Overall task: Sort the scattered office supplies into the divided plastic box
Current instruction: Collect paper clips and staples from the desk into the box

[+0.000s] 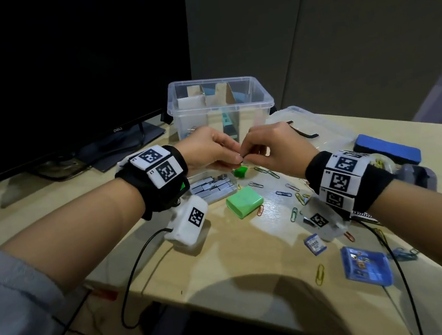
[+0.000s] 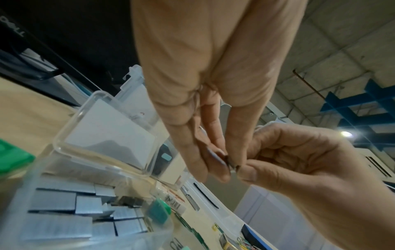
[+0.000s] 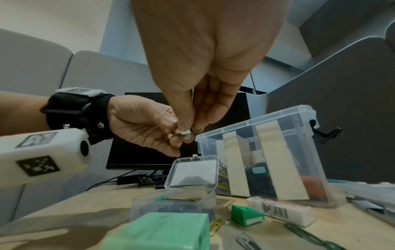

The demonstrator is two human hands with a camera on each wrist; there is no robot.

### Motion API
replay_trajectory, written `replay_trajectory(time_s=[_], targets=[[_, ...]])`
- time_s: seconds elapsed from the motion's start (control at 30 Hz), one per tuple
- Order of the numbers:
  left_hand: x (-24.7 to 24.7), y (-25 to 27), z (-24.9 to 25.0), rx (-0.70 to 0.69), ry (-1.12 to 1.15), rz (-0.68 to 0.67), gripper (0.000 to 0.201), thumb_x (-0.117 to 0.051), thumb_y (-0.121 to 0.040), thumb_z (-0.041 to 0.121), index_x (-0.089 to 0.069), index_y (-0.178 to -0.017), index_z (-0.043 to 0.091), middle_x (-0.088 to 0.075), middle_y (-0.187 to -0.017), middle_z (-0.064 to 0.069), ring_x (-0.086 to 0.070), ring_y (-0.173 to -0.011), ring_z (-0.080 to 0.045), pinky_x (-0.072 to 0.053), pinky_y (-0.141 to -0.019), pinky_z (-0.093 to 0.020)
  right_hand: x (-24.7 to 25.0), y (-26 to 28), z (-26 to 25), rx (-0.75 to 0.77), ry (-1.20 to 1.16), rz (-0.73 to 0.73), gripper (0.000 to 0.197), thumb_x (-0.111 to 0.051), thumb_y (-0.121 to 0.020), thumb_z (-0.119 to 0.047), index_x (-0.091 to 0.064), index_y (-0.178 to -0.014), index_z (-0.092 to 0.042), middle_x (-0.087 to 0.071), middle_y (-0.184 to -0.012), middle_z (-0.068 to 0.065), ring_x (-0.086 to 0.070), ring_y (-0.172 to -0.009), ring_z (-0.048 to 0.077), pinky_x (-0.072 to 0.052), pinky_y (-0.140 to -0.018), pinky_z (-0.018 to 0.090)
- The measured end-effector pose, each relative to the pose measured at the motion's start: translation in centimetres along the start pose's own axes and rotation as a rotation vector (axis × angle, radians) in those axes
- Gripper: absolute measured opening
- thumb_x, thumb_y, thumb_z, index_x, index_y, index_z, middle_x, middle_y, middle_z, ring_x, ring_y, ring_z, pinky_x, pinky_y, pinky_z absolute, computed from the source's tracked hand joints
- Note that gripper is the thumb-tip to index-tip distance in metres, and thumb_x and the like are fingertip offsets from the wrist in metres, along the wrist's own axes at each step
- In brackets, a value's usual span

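Note:
Both hands meet in mid-air above the small clear staple case. My left hand and right hand each pinch the same small piece between thumb and fingertips. It looks dark in the left wrist view and pale green in the right wrist view, and is too small to identify. The divided plastic box stands just behind the hands, open, with cardboard dividers. Coloured paper clips lie scattered on the desk.
The staple case's lid stands open. A green box and a small green block lie near it, a white eraser beside them. A blue eraser, a blue case and the box lid are on the right, a monitor on the left.

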State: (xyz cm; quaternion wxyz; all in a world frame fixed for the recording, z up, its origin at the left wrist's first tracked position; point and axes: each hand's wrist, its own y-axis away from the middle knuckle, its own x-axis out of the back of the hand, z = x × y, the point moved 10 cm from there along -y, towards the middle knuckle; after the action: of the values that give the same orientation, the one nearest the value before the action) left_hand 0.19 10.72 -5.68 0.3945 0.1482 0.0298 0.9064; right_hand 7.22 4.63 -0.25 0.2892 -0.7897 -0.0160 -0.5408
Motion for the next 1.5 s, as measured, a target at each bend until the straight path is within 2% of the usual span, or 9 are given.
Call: replay_trajectory(time_s=[0.13,0.37,0.73,0.93,1.0,1.1,1.23,1.37,1.5], targets=[[0.3,0.6,-0.2,0.022,0.049,-0.007,0.017,-0.064,-0.086,-0.004,-0.067,-0.102,0.001,-0.07,-0.091,-0.013,-0.069,-0.08,-0.018,-0.059,-0.078,-0.025,0.1,-0.2,0.1,-0.03,-0.058,0.025,0.009,-0.076,-0.079,-0.009,-0.07,-0.085,-0.006,-0.065,-0.08,-0.002,-0.06,-0.068,0.01,-0.053,-0.068,0.023],[1.3,1.2,-0.7,0.036,0.077,0.018,0.027,-0.065,-0.086,-0.005,-0.063,-0.112,-0.002,-0.069,-0.094,-0.017,-0.069,-0.08,-0.019,-0.058,-0.081,-0.029,-0.8,-0.8,0.0,-0.081,-0.186,0.029,0.021,-0.077,-0.078,-0.01,-0.07,-0.097,-0.006,-0.067,-0.084,-0.001,-0.059,-0.074,-0.007,-0.046,-0.07,0.005],[3.4,2.3,-1.9,0.016,0.042,0.114,0.019,-0.062,-0.086,-0.01,-0.066,-0.099,0.003,-0.069,-0.089,-0.02,-0.068,-0.077,-0.023,-0.058,-0.08,-0.031,-3.1,-2.0,-0.9,-0.046,-0.087,-0.03,0.015,-0.075,-0.079,-0.008,-0.072,-0.094,-0.01,-0.059,-0.083,-0.009,-0.053,-0.07,-0.008,-0.043,-0.068,0.004],[4.5,2.2,-2.6,0.022,0.01,0.143,0.028,-0.064,-0.086,-0.006,-0.061,-0.113,-0.001,-0.07,-0.095,-0.025,-0.069,-0.08,-0.024,-0.059,-0.08,-0.031,-4.4,-2.9,-0.9,-0.101,-0.085,-0.08,0.012,-0.072,-0.079,-0.005,-0.069,-0.091,-0.008,-0.06,-0.078,-0.006,-0.054,-0.066,-0.001,-0.044,-0.064,0.005],[5.1,2.2,-2.4,-0.014,-0.081,0.199,0.023,-0.065,-0.087,-0.002,-0.063,-0.109,0.003,-0.069,-0.089,-0.017,-0.067,-0.075,-0.017,-0.057,-0.068,-0.024,-5.0,-3.4,0.0,-0.169,-0.064,-0.12,0.012,-0.07,-0.08,-0.006,-0.069,-0.091,-0.01,-0.059,-0.075,-0.009,-0.054,-0.066,0.001,-0.042,-0.063,0.003],[5.8,3.0,-1.1,-0.121,-0.485,0.292,0.014,-0.064,-0.088,0.008,-0.068,-0.101,0.014,-0.068,-0.092,0.001,-0.064,-0.082,-0.01,-0.05,-0.073,-0.023,-6.4,-4.0,1.3,-0.234,-0.014,-0.212,0.01,-0.068,-0.082,-0.007,-0.07,-0.089,-0.014,-0.057,-0.072,-0.015,-0.053,-0.065,-0.004,-0.04,-0.062,0.002],[4.0,4.2,-2.0,-0.161,-0.931,0.181,0.021,-0.062,-0.09,0.021,-0.066,-0.11,0.019,-0.063,-0.108,0.005,-0.054,-0.099,-0.012,-0.043,-0.081,-0.024,-8.3,-4.3,2.6,-0.261,0.089,-0.33,0.009,-0.069,-0.082,-0.01,-0.072,-0.09,-0.014,-0.058,-0.08,-0.009,-0.054,-0.072,0.006,-0.049,-0.078,0.023],[2.7,4.5,-3.7,-0.169,-1.053,0.067,0.021,-0.07,-0.086,0.027,-0.07,-0.107,0.026,-0.06,-0.107,0.003,-0.045,-0.109,-0.017,-0.045,-0.09,-0.038,-9.7,-4.3,2.7,-0.236,0.17,-0.388,0.009,-0.071,-0.081,-0.015,-0.072,-0.089,-0.019,-0.058,-0.085,-0.005,-0.055,-0.081,0.013,-0.051,-0.077,0.031],[2.5,4.1,-4.5,-0.163,-1.067,0.03,0.016,-0.07,-0.085,0.022,-0.071,-0.098,0.031,-0.06,-0.106,0.001,-0.048,-0.108,-0.02,-0.046,-0.09,-0.04,-10.8,-4.3,2.4,-0.191,0.217,-0.412,0.012,-0.071,-0.08,-0.016,-0.071,-0.092,-0.019,-0.058,-0.089,-0.002,-0.053,-0.086,0.016,-0.049,-0.078,0.032]])
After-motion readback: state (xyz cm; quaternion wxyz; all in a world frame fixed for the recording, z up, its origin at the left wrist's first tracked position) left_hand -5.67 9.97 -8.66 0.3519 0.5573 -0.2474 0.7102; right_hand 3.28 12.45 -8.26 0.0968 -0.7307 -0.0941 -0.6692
